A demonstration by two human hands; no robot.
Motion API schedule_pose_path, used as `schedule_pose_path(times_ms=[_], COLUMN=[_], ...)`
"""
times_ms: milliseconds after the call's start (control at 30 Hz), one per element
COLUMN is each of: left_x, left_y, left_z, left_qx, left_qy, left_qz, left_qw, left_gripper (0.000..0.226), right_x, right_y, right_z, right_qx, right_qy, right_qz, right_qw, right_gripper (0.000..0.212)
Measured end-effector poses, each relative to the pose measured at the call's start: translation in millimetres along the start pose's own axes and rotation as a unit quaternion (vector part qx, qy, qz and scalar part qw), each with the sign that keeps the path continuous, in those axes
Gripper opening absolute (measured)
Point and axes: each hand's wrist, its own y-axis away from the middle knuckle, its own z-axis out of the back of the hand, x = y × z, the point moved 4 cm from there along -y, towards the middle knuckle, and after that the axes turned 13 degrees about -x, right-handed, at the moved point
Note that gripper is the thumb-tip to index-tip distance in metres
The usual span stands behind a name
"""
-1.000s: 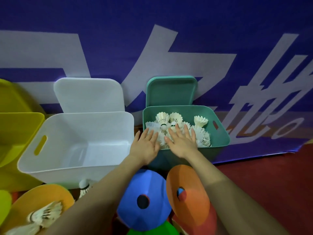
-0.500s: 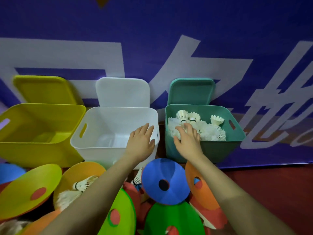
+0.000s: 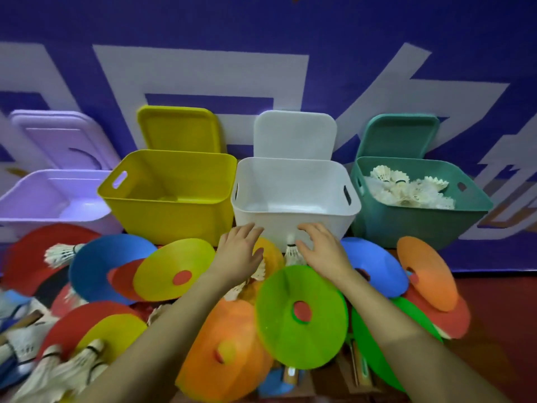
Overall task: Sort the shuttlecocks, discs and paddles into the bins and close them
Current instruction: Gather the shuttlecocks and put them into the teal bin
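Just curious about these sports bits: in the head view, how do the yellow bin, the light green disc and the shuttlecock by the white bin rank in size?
1. yellow bin
2. light green disc, though it lies nearer the camera, which flatters it
3. shuttlecock, clearly smallest

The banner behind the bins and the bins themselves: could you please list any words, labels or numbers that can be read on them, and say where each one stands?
Banner: large white strokes of big characters, cut off by the bins and the frame edges; no whole character can be read.
Purple bin, yellow bin, white bin, green bin and their lids: no text shows.
Discs, such as the green disc: no print shows.
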Motion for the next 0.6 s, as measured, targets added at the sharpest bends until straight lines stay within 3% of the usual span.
schedule_pose_path(times_ms=[267, 500, 600], left_x=[72, 79, 78], left_y=[62, 69, 63], left_z=[-9, -51, -68], left_qx=[0.065, 0.095, 0.091], left_qy=[-0.033, -0.081, -0.085], left_qz=[-0.002, -0.015, 0.004], left_qw=[0.997, 0.992, 0.992], left_gripper=[0.062, 0.080, 0.086], right_x=[47, 42, 32], right_y=[23, 18, 15], right_z=[-70, -122, -136], right_qx=[0.093, 0.172, 0.159], right_qy=[0.094, 0.195, 0.208], right_qz=[0.051, 0.115, 0.119], right_qw=[0.990, 0.959, 0.958], right_gripper=[0.058, 0.070, 0.065])
